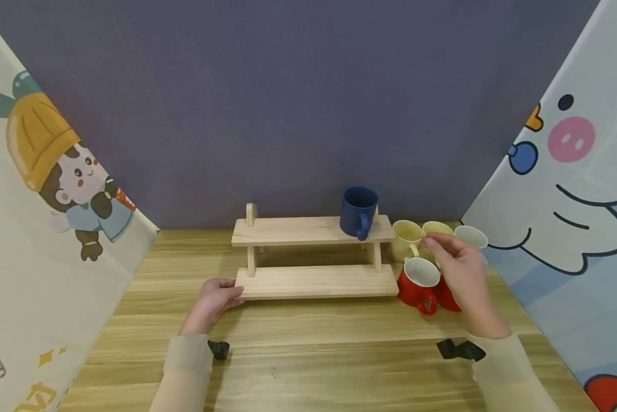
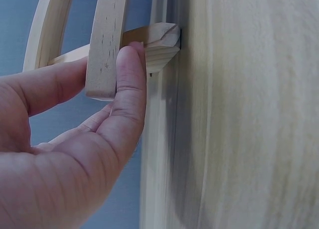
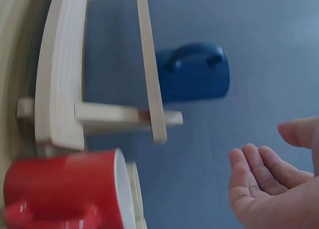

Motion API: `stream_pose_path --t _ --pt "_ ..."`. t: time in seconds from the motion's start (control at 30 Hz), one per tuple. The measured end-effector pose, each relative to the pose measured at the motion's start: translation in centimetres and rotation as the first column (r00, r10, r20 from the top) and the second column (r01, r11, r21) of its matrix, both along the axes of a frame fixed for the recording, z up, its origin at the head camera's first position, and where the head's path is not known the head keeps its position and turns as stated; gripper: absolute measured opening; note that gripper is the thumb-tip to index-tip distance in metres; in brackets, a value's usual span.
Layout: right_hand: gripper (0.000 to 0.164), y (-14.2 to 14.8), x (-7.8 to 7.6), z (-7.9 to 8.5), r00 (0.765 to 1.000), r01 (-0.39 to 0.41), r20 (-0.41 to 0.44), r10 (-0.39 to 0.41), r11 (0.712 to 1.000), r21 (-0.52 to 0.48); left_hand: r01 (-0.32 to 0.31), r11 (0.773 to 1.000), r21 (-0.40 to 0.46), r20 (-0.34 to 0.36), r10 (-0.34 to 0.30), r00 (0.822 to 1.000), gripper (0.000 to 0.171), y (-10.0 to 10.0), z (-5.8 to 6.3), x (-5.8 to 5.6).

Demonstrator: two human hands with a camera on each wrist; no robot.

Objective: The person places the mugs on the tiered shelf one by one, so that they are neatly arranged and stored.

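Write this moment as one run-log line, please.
left hand: pinches lower shelf of wooden rack; right hand: holds nothing, near yellow mugs; blue mug: upper shelf, right end; red mugs: right of rack

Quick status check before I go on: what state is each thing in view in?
Wooden rack: upright
Blue mug: upright on the upper shelf
Left yellow mug: upright
Right yellow mug: upright, partly hidden
White mug: upright, partly hidden
Front red mug: upright
Other red mug: mostly hidden, cannot tell
Left hand: gripping the rack
Right hand: holding nothing, near the mugs
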State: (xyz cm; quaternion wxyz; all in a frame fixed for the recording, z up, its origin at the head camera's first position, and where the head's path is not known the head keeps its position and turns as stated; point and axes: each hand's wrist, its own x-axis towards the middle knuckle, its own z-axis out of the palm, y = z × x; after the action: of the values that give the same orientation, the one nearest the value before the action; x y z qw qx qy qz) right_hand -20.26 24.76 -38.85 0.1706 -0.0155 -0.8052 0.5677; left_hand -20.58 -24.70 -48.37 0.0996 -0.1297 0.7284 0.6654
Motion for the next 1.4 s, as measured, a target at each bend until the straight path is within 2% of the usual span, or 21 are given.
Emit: stream_pose_path --t 0.13,0.4,0.5,0.63,0.7,0.8,0.9,0.97,1.07,1.4 --pt "0.044 2.2 0.9 -0.4 0.999 0.041 0.023 -0.043 0.997 0.067 -0.008 1.000 -0.001 0.005 0.008 1.000 0.047 0.0 -0.1 0.0" --pt "0.049 7.4 2.6 -1.9 0.993 0.052 0.091 -0.073 0.975 0.216 0.005 1.000 -0.026 -0.015 -0.006 1.000 0.046 0.2 -0.1 0.1" --pt "0.053 9.2 3.4 -2.8 0.984 0.074 0.135 -0.112 0.964 0.256 0.009 0.999 -0.033 -0.017 -0.009 1.000 0.045 0.2 0.0 0.0" --pt "0.057 11.1 4.2 -4.1 0.963 0.109 0.197 -0.185 0.933 0.342 0.019 0.999 -0.044 -0.017 -0.020 1.000 0.046 0.2 0.0 0.0" --pt "0.060 11.8 4.3 -4.6 0.952 0.088 0.237 -0.193 0.916 0.392 0.020 0.999 -0.043 -0.021 -0.021 1.000 0.046 0.1 0.0 0.0" --pt "0.065 12.5 4.4 -5.3 0.935 -0.005 0.323 -0.149 0.903 0.430 0.021 0.999 -0.040 -0.026 -0.022 0.999 0.046 0.0 -0.1 -0.1" --pt "0.070 12.9 4.4 -6.1 0.913 -0.106 0.404 -0.053 0.927 0.360 0.026 0.999 -0.033 -0.027 -0.027 0.999 0.045 0.0 -0.3 -0.2" --pt "0.068 12.9 4.5 -6.8 0.905 -0.133 0.425 0.007 0.955 0.266 0.028 0.999 -0.034 -0.024 -0.029 0.999 0.044 0.0 -0.3 -0.2" --pt "0.064 12.9 4.5 -8.0 0.907 -0.129 0.417 0.060 0.982 0.140 0.030 0.999 -0.030 -0.024 -0.031 0.999 0.044 -0.1 -0.4 -0.3" --pt "0.048 13.6 4.0 -10.4 0.931 -0.173 0.323 0.168 0.985 -0.014 0.026 0.999 -0.022 -0.030 -0.027 0.999 0.045 -0.2 -0.2 -0.2"
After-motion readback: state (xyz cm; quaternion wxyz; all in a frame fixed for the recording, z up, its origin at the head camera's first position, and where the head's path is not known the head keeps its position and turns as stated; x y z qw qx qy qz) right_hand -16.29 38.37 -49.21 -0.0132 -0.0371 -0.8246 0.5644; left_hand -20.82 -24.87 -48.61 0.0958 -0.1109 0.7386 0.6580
